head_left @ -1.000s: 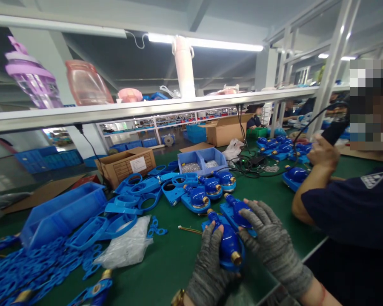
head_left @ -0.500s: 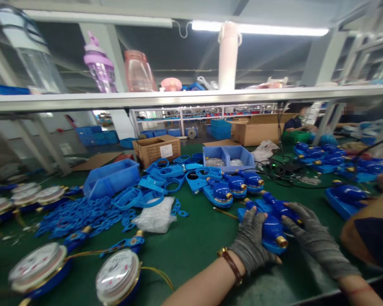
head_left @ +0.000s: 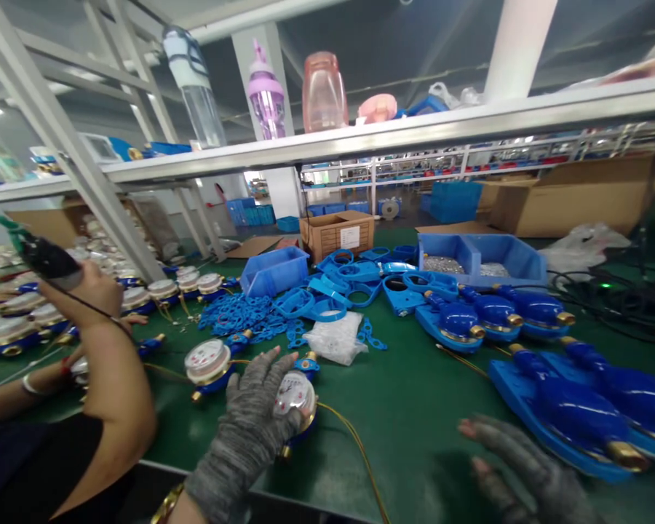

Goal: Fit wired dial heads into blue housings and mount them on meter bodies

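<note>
My left hand [head_left: 245, 426], in a grey fingerless glove, grips a brass-and-blue water meter [head_left: 295, 393] on the green bench top [head_left: 409, 407], its dial facing up and partly covered by my fingers. A thin gold wire [head_left: 354, 444] trails from that meter. My right hand [head_left: 527, 469] is spread open and holds nothing, near the front edge of the view. Nearest to it lie blue water meter bodies on blue plates [head_left: 568, 411]. Another water meter [head_left: 207, 364] stands just beyond my left hand.
A co-worker's raised hand [head_left: 87, 287] holds a black power screwdriver [head_left: 46, 258] at the left, beside a row of water meters [head_left: 164, 291]. Blue plastic loops [head_left: 240, 316], a plastic bag [head_left: 335, 338], a blue parts tray [head_left: 480, 258] and cables crowd the bench. A shelf of bottles runs overhead.
My view has swung left. My hands have left the blue meter bodies. My left hand now grips a dial meter, and my right hand has opened.
</note>
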`<move>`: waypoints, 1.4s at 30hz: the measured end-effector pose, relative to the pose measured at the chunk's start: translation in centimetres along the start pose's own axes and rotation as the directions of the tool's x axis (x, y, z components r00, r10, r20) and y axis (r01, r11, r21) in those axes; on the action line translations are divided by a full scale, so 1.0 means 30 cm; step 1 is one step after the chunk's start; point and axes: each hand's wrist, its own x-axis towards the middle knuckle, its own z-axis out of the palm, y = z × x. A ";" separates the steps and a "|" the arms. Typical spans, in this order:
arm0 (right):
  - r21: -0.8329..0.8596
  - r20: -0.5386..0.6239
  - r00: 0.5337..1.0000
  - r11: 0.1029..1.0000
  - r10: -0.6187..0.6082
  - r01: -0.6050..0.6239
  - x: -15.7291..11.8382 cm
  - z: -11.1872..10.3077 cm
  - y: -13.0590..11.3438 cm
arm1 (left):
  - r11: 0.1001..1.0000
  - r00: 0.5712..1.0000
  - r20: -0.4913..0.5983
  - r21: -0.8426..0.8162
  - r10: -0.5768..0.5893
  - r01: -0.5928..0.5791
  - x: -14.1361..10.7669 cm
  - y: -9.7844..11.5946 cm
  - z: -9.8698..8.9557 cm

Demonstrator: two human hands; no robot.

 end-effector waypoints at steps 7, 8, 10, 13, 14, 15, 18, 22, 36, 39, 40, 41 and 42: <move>-0.004 0.105 0.848 0.853 -0.519 0.522 0.058 0.353 -0.211 | 0.962 0.981 0.181 -0.248 -0.072 0.117 -0.062 -0.067 0.053; -0.013 0.083 0.851 0.854 -0.518 0.521 0.055 0.365 -0.210 | 0.967 0.983 0.166 -0.229 -0.073 0.110 -0.085 -0.067 0.071; -0.075 0.006 0.868 0.865 -0.497 0.496 0.048 0.351 -0.184 | 0.968 0.984 0.170 -0.233 -0.050 0.090 -0.137 -0.070 0.110; -0.287 -0.030 0.862 0.830 -0.507 0.478 0.048 0.249 -0.115 | 0.957 0.974 0.217 -0.290 0.062 0.004 -0.205 -0.061 0.185; -0.372 -0.025 0.855 0.799 -0.518 0.473 0.054 0.203 -0.093 | 0.956 0.963 0.247 -0.293 0.106 -0.030 -0.217 -0.046 0.215; -0.455 -0.019 0.853 0.764 -0.522 0.457 0.064 0.158 -0.074 | 0.957 0.952 0.271 -0.282 0.141 -0.061 -0.222 -0.022 0.247; -0.666 -0.049 0.856 0.655 -0.514 0.355 0.108 0.048 -0.039 | 0.970 0.925 0.326 -0.205 0.196 -0.133 -0.194 0.097 0.343; -0.800 -0.081 0.837 0.536 -0.541 0.270 0.153 -0.008 -0.026 | 0.973 0.869 0.439 -0.147 0.227 -0.180 -0.128 0.264 0.429; -0.728 -0.343 0.864 0.686 -0.369 0.004 0.146 0.085 -0.057 | 0.849 0.973 0.229 0.518 -0.017 -0.107 0.487 0.099 0.267; -0.642 -0.321 0.888 0.765 -0.328 0.050 0.156 0.109 -0.049 | 0.817 0.956 0.287 0.565 -0.065 -0.114 0.542 0.058 0.314; -0.609 -0.322 0.897 0.791 -0.304 0.049 0.157 0.117 -0.044 | 0.814 0.954 0.294 0.568 -0.061 -0.123 0.546 0.053 0.324; -0.576 -0.331 0.903 0.817 -0.272 0.035 0.158 0.124 -0.038 | 0.815 0.955 0.294 0.564 -0.048 -0.133 0.546 0.051 0.330; -0.540 -0.341 0.908 0.841 -0.245 0.024 0.158 0.130 -0.035 | 0.820 0.958 0.286 0.555 -0.027 -0.143 0.544 0.053 0.330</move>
